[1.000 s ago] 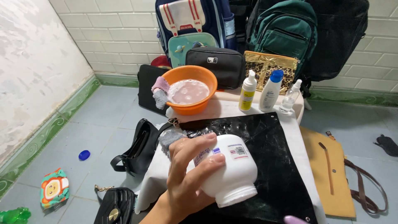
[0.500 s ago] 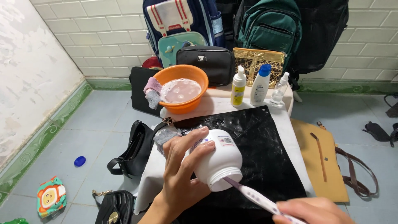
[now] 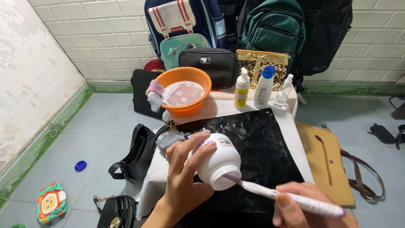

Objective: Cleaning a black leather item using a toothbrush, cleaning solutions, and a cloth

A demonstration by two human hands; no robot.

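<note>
My left hand [image 3: 183,177] grips a white plastic jar [image 3: 219,162], tilted with its open mouth facing down and to the right. My right hand [image 3: 310,207] holds a white and purple toothbrush [image 3: 278,195] by the handle, and its brush end is inside the jar's mouth. Both are above a black bag [image 3: 257,143] lying flat on a low white table [image 3: 156,181], its surface smeared with white foam.
An orange basin [image 3: 183,90] of soapy water with a cloth on its rim stands at the table's back, beside three bottles [image 3: 262,86]. Backpacks [image 3: 274,29] lean on the tiled wall. Black handbags [image 3: 137,152] lie left, a tan bag [image 3: 325,158] right.
My right hand came up from the lower edge with the toothbrush and pushed its brush end into the jar's mouth. My left hand tilted the jar further toward it.
</note>
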